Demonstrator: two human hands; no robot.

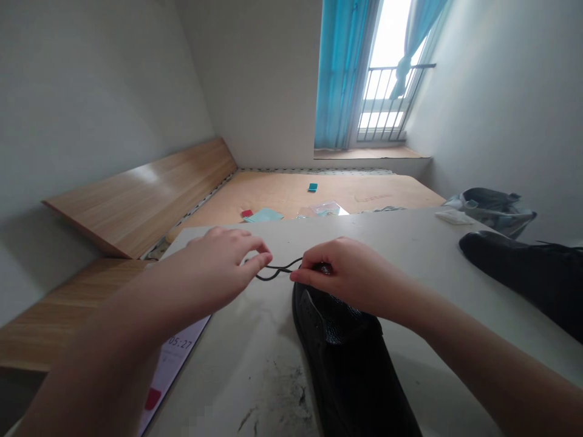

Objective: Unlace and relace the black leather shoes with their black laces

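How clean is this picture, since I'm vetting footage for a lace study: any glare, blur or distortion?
In the head view, the window is blown out to white glare; the wide lens tilts and stretches the walls; the left hand, right hand and black shoelace stay fairly sharp; the black shoe sinks into dark, detail-poor shadow.

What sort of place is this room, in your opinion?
It looks like a small bedroom, perhaps a rented room: a wooden bed frame with a bare mattress, blue curtains, and a railed window.
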